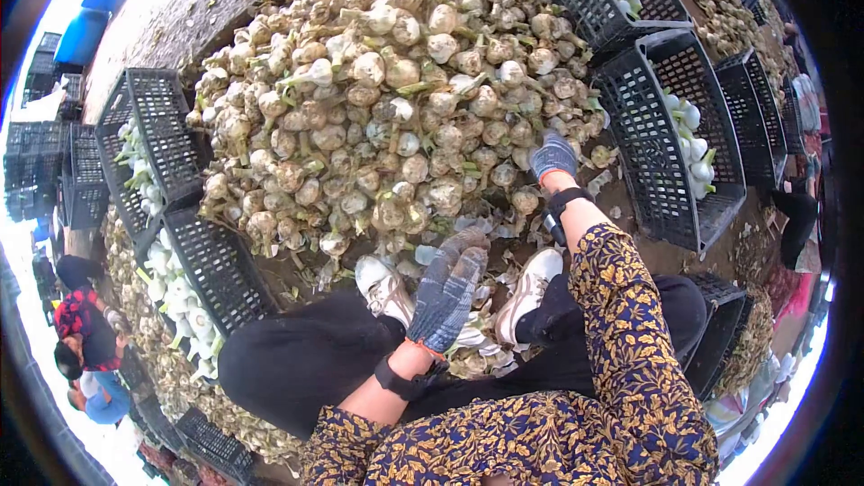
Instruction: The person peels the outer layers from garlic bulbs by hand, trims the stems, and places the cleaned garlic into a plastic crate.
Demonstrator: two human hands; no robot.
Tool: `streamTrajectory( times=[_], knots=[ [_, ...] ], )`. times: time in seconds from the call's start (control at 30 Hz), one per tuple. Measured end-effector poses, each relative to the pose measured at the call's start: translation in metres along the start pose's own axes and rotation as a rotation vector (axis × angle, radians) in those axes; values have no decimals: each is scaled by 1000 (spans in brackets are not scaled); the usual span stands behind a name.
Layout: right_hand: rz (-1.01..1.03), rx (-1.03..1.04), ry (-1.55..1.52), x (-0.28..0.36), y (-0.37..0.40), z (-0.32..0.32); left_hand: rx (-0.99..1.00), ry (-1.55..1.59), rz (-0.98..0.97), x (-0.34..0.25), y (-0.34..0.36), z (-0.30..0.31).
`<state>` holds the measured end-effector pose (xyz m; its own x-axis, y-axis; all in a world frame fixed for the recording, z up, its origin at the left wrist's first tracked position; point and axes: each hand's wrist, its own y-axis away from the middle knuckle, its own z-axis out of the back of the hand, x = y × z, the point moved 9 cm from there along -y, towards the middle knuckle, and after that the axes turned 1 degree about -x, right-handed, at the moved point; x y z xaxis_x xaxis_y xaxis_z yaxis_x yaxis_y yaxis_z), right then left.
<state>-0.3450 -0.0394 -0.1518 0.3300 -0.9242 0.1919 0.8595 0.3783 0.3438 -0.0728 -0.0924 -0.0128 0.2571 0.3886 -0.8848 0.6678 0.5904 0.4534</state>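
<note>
A large heap of dirty garlic bulbs [378, 117] fills the ground in front of me. My left hand [453, 283], in a grey knit glove, hovers between my shoes with its fingers stretched out and nothing visible in it. At the right edge of the heap is my right hand [553, 158], also gloved, close against the bulbs there. Its fingertips point away and are partly hidden, so whether it grips a bulb does not show. Loose garlic skins [477, 337] lie on the ground below my left hand.
Black plastic crates with cleaned white garlic stand at the right [666, 153], upper right [585, 0] and left [162, 139]. Another crate [220, 261] is beside my knee, next to cleaned garlic [184, 306]. A person in a red checked shirt [85, 328] works at far left.
</note>
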Motion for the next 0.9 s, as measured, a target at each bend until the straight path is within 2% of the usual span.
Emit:
streamTrajectory(
  times=[0.07,0.13,0.23,0.27,0.33,0.37,0.4,0.43,0.47,0.53,0.6,0.67,0.7,0.73,0.8,0.83,0.87,0.9],
  knots=[
    [171,-52,60,9,-1,5,-28,46,19,0,-1,0],
    [213,-51,84,14,1,11,-47,37,29,2,-1,2],
    [382,-68,-23,33,15,35,-56,66,108,4,-4,1],
    [448,12,-120,43,29,48,-67,61,158,5,-3,0],
    [605,205,-270,66,62,74,-181,-146,-50,0,-4,10],
    [739,259,-326,76,80,86,-186,-146,-56,9,-8,10],
    [745,255,-326,77,92,100,-221,-80,-120,14,-11,12],
    [730,401,-436,83,114,110,-255,-15,-182,13,-12,14],
    [711,545,-546,88,137,118,-108,239,-102,-1,-9,-1],
    [705,556,-642,90,169,142,-29,220,-93,5,-21,-4],
    [698,564,-739,86,190,148,-36,238,-71,6,-18,-5],
    [626,483,-1007,75,194,151,-46,261,-47,-8,-8,-9],
    [473,512,-1194,69,197,142,-130,83,-217,-32,2,-4],
    [474,509,-1197,67,201,133,-213,-95,-386,-51,12,-1],
    [443,397,-1250,57,201,122,-214,16,-410,-42,11,-1],
    [328,458,-1317,54,204,111,-217,128,-429,-38,10,1],
    [327,461,-1321,52,205,112,-219,125,-427,-35,8,3],
    [422,438,-1062,53,208,113,-276,0,-481,-36,9,9]
  ],
)
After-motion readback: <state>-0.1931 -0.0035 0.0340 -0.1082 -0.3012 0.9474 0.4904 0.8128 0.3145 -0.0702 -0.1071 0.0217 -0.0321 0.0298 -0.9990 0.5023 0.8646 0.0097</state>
